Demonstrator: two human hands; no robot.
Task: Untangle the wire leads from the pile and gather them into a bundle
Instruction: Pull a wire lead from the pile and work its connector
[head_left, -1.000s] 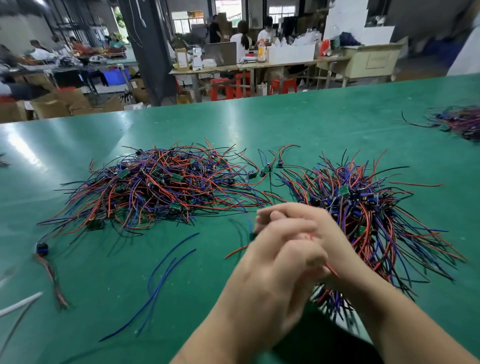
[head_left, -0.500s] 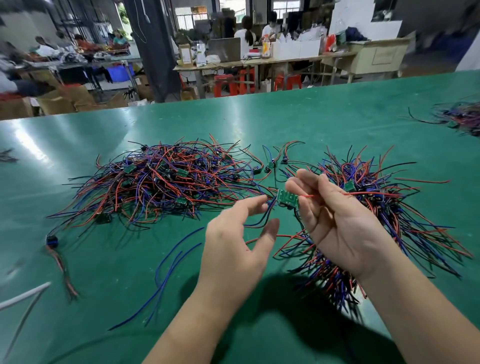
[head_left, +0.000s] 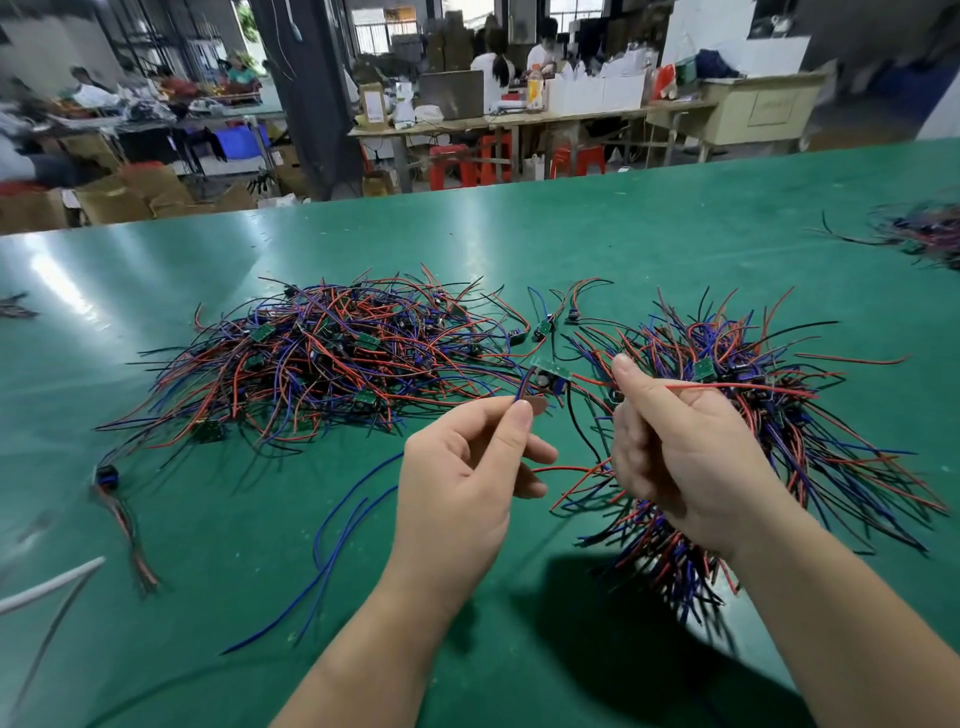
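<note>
Pinching a blue lead (head_left: 524, 384) of one small green board (head_left: 551, 375) between thumb and forefinger, the left hand (head_left: 467, 467) held it up between both hands. The right hand (head_left: 680, 452) gripped the gathered bundle (head_left: 810, 441), fingers curled round its wires. The tangled pile (head_left: 332, 358) lay on the table (head_left: 623, 234) beyond the left hand. The step in hand looked like freeing one unit. Next it needed laying alongside the bundle, leads aligned, without snagging.
</note>
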